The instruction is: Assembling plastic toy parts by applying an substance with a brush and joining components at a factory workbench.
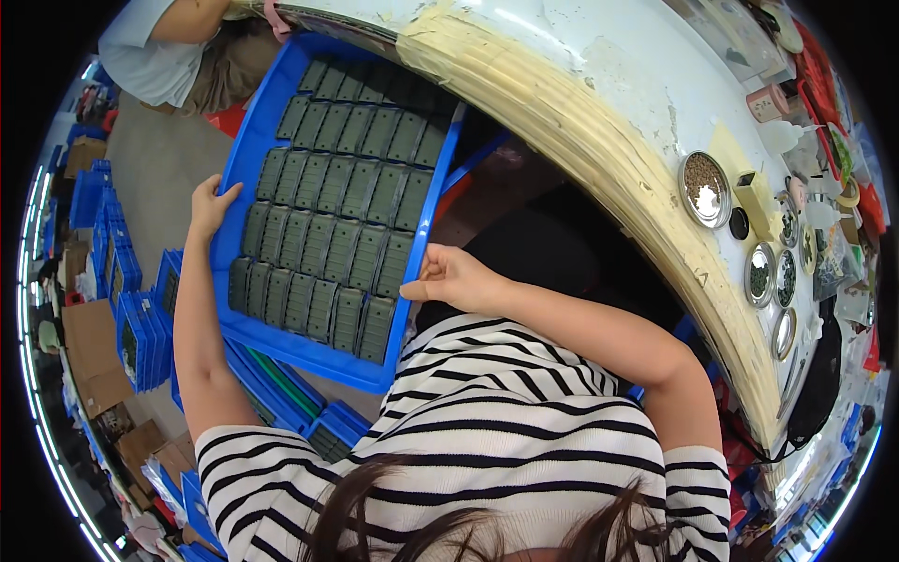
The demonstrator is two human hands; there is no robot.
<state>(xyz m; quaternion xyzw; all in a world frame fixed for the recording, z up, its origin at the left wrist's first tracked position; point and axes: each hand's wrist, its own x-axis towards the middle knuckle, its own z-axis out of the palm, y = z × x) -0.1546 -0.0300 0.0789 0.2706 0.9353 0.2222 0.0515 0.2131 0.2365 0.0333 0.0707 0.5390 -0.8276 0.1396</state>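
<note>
Between my two hands is a shallow blue plastic tray (309, 348), tilted in the view. Rows of dark green rectangular plastic pieces (323, 229) with ribs and small holes fill most of it. My left hand (213, 204) grips the tray's left rim, thumb over the edge. On the opposite rim, my right hand (451, 278) has its fingers curled around the side. The undersides of both hands' grip are hidden. Shadow falls on the pieces at the tray's far end, beside the table.
A white worktable (609, 66) with a taped, layered edge curves along the right. Round metal tins (704, 190) of small parts stand on it. Stacked blue trays (142, 339) and cardboard boxes (92, 354) are on the left. Another person's arm (190, 19) shows at the far left.
</note>
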